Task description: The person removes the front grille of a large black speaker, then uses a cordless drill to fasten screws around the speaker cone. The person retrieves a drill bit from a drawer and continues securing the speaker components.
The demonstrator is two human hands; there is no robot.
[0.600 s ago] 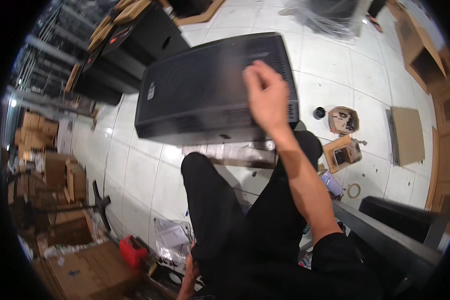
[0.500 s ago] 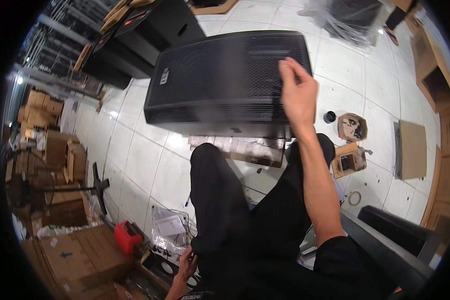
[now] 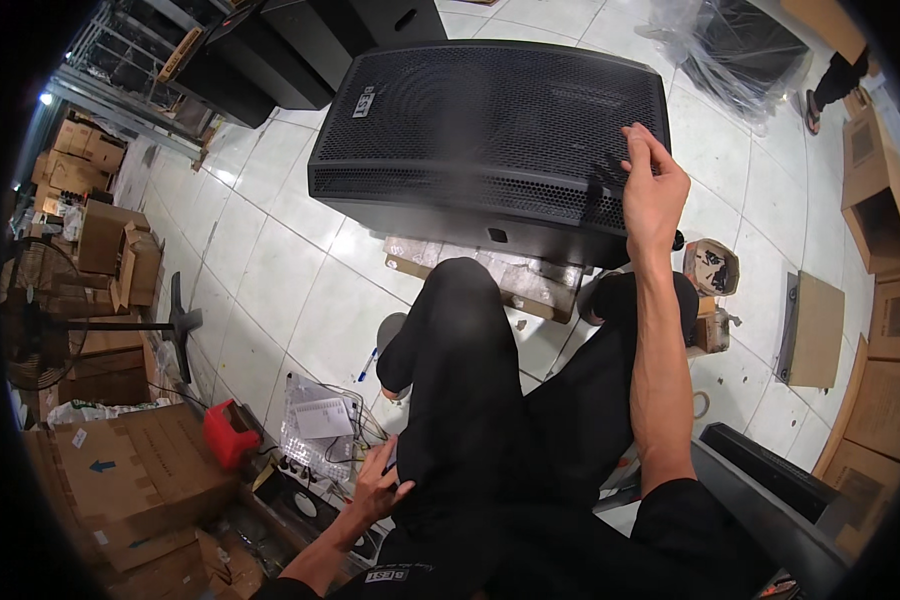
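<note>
A white tiled floor (image 3: 260,230) is being spread over by the work, and on it the black loudspeaker (image 3: 440,140) is being kept on its back in front of the knees, its perforated grille (image 3: 530,110) being turned upward. Its near edge is being overlapped with a flat wrapped carton (image 3: 540,275), on which it is apparently being rested.

The right hand (image 3: 658,205) is being held over the loudspeaker's right end, its finger and thumb tips being drawn close together; whether something thin is being pinched, or the grille is being touched, cannot be told. The left hand (image 3: 375,485) is being kept low beside the left trouser leg (image 3: 450,370), its fingers being loosely parted; nothing is plainly being gripped. Near it a white notepad (image 3: 323,419) is being left on clear wrapping, with a blue pen (image 3: 368,365) being left on the tiles.

The step in hand is judged as the grille face being attended to; precise fingertip placement and a steady cabinet are seemingly being called for next.
</note>
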